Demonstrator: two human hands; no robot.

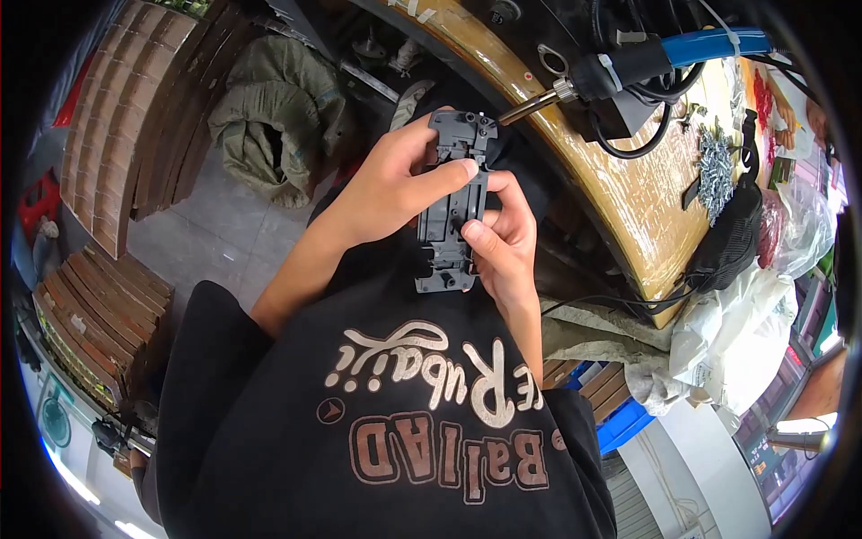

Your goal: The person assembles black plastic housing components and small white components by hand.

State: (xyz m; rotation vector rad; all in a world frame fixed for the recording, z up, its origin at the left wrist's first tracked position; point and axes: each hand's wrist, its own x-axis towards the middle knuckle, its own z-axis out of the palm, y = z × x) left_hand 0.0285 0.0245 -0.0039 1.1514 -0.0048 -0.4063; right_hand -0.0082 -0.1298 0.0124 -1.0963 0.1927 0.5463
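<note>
Currently holding a black moulded plastic chassis (442, 225) lengthwise in front of a black sweatshirt (269, 422), gripped from both sides. With the left hand (395, 184), clasping the far left side, thumb across the upper face; with the right hand (509, 247), closed around the near right edge, thumb resting on top. Just beside the far right corner, whether touching impossible to tell: a metal-tipped black tool (600, 76). Farther right, on a worktable (620, 207): small silvery metal parts (716, 171).
</note>
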